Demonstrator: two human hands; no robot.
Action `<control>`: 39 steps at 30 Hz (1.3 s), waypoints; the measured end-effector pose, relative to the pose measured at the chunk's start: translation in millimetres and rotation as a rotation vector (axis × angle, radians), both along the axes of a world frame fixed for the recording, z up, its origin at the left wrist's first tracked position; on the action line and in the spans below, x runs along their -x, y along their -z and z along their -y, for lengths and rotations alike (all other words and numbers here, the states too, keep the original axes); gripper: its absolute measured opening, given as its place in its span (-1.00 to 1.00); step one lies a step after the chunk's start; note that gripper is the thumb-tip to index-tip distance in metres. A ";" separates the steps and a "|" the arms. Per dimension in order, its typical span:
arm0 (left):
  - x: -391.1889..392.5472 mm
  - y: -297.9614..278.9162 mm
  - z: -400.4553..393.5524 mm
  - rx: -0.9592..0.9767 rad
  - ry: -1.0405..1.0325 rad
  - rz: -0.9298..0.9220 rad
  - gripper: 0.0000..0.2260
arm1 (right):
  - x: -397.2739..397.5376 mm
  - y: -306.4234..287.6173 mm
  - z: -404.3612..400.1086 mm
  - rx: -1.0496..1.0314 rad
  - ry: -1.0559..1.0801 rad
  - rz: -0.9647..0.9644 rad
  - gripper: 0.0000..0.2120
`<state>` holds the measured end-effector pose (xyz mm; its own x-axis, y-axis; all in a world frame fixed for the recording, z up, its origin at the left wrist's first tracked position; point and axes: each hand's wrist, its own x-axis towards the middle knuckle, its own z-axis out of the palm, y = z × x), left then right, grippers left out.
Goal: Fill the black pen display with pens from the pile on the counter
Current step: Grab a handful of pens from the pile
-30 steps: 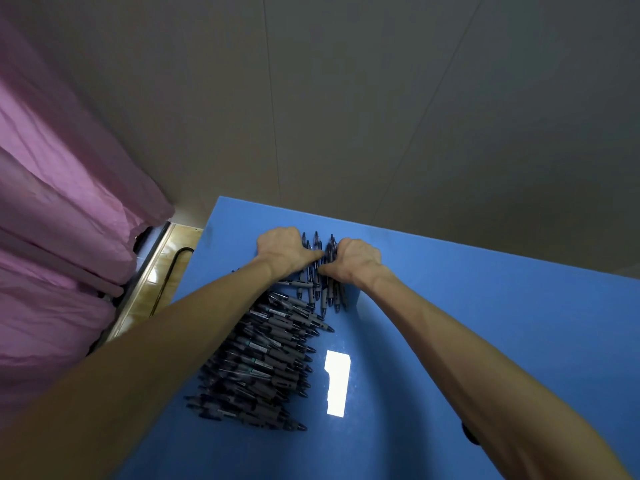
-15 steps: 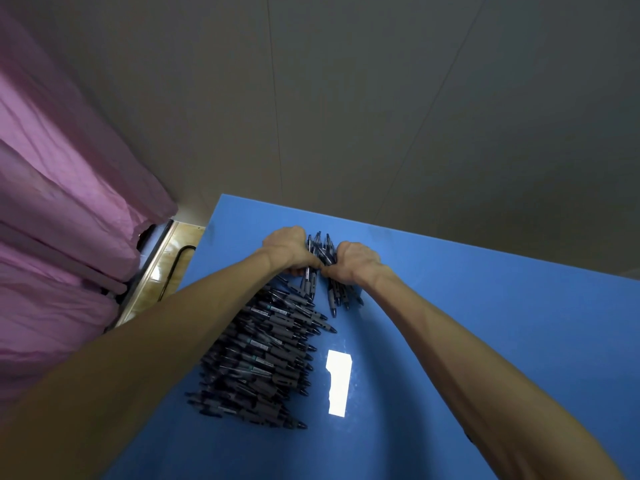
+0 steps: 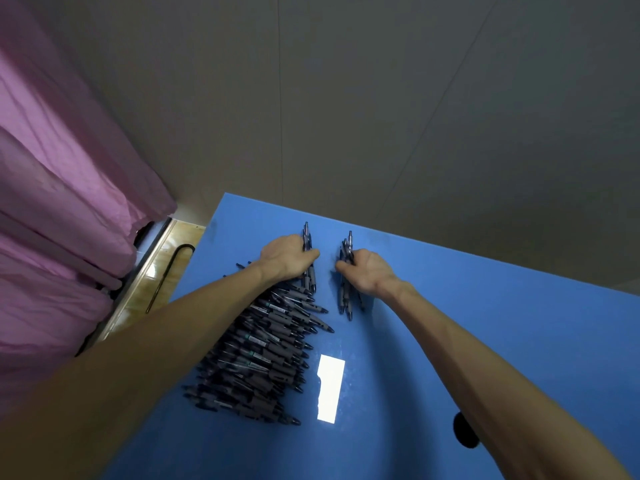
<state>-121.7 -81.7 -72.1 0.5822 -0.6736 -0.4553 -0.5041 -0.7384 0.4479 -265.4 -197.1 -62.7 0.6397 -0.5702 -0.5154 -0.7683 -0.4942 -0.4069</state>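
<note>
Evidently, two small pen bundles are gripped, one [image 3: 307, 244] by the left hand [image 3: 284, 259], one [image 3: 347, 271] by the right hand [image 3: 367, 271], beyond the pile [image 3: 263, 348] on the blue counter [image 3: 485, 323]. Tips should be kept aligned; no display is seen.

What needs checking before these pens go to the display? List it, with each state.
1. Left hand grips its bundle of pens: ok.
2. Right hand grips a second bundle: ok.
3. The two bundles are apart: ok.
4. Bundle tips aligned: cannot tell.
5. Black pen display in view: not ok.
6. Pile lies on the blue counter, away from its edge: ok.
</note>
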 end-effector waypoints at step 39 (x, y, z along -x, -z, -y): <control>63.7 -119.5 -143.6 0.559 -0.331 -0.240 -0.77 | 90.7 -71.9 -89.1 -0.124 0.446 0.572 -0.58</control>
